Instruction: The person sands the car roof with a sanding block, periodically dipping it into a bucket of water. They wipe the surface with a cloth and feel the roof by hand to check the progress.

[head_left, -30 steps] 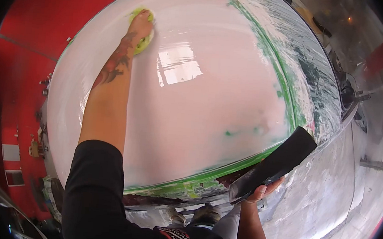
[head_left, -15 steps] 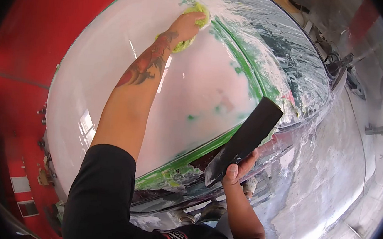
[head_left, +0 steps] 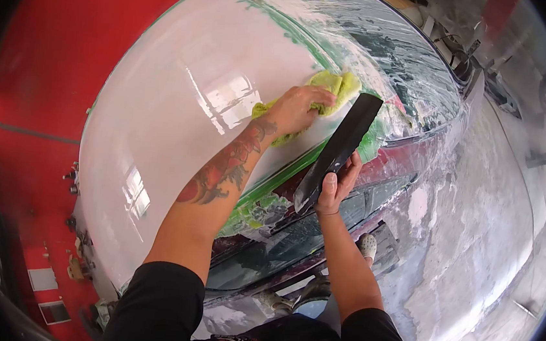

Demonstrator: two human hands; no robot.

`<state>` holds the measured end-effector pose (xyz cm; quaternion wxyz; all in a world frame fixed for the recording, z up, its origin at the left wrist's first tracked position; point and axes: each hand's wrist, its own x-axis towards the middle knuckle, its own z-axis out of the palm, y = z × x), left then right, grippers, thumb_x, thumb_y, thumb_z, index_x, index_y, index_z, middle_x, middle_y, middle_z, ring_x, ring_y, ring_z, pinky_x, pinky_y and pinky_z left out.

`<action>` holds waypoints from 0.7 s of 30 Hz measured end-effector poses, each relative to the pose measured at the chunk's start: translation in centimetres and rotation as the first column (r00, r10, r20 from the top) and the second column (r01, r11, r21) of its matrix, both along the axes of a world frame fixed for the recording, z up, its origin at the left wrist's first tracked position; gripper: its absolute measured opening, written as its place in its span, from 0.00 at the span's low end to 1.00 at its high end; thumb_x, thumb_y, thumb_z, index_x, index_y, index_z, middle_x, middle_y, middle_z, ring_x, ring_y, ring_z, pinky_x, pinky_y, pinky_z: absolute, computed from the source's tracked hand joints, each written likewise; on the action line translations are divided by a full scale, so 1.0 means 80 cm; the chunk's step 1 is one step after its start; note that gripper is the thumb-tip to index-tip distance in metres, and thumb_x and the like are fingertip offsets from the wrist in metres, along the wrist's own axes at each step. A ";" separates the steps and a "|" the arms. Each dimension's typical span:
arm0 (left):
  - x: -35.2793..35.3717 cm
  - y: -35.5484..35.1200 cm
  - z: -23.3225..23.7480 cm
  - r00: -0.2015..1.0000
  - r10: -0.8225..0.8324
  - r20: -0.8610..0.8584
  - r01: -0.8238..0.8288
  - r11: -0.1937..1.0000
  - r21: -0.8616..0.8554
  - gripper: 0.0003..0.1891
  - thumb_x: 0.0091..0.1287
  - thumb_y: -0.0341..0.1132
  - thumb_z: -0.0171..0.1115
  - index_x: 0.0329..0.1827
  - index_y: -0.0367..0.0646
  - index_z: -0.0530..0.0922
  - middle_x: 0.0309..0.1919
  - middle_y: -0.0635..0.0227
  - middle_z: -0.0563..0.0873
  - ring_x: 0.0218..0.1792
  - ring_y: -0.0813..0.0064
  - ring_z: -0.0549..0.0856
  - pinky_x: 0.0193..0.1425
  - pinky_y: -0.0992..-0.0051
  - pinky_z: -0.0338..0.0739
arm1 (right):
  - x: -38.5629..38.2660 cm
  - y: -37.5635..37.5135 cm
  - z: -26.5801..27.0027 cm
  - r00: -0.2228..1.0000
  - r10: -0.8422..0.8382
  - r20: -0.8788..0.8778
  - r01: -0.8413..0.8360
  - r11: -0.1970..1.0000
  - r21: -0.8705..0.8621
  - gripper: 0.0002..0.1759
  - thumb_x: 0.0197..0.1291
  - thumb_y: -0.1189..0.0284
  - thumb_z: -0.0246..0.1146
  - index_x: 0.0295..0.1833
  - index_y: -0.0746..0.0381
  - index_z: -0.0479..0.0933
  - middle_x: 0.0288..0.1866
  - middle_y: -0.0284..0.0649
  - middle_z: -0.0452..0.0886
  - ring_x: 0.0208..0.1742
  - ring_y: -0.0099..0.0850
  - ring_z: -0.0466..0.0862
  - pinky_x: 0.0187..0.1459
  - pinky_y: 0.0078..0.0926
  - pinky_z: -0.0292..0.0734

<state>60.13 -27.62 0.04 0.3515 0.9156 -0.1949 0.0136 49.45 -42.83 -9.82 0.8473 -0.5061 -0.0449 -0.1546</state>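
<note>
Cloth (head_left: 340, 89) is held against pale panel (head_left: 162, 96) by curled left hand (head_left: 299, 110), cloth's middle hidden. Black block (head_left: 348, 133), just right of that hand, is held in half-closed right hand (head_left: 338, 188); grip behind can't be seen.

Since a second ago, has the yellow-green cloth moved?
Yes. Judged against the pale panel, the cloth has moved right and toward the person, now at the green strip on the panel's right.
</note>
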 end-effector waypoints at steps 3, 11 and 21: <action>-0.050 -0.008 0.000 1.000 0.009 -0.027 -0.009 1.000 -0.018 0.25 0.49 0.14 0.53 0.50 0.35 0.87 0.57 0.57 0.88 0.66 0.58 0.82 0.75 0.64 0.74 | 0.001 -0.002 0.011 0.999 0.036 0.017 -0.038 0.996 0.084 0.49 0.64 0.49 0.66 0.76 0.72 0.56 0.70 0.52 0.70 0.71 0.40 0.71 0.73 0.38 0.62; -0.204 0.047 0.017 0.988 0.108 -0.106 -0.117 0.990 -0.074 0.23 0.50 0.15 0.49 0.46 0.36 0.87 0.53 0.58 0.90 0.66 0.53 0.82 0.74 0.61 0.74 | 0.006 -0.003 0.014 0.999 0.029 0.045 -0.032 0.997 0.068 0.42 0.65 0.58 0.64 0.76 0.70 0.58 0.63 0.46 0.73 0.62 0.33 0.74 0.66 0.33 0.67; -0.495 0.202 0.065 0.790 0.574 -0.217 -0.590 0.807 -0.013 0.19 0.51 0.15 0.49 0.40 0.34 0.87 0.47 0.56 0.91 0.62 0.55 0.85 0.73 0.62 0.74 | 0.015 -0.001 0.016 0.996 -0.019 0.091 0.034 0.986 -0.165 0.34 0.70 0.61 0.61 0.74 0.69 0.62 0.52 0.42 0.76 0.51 0.28 0.74 0.56 0.28 0.69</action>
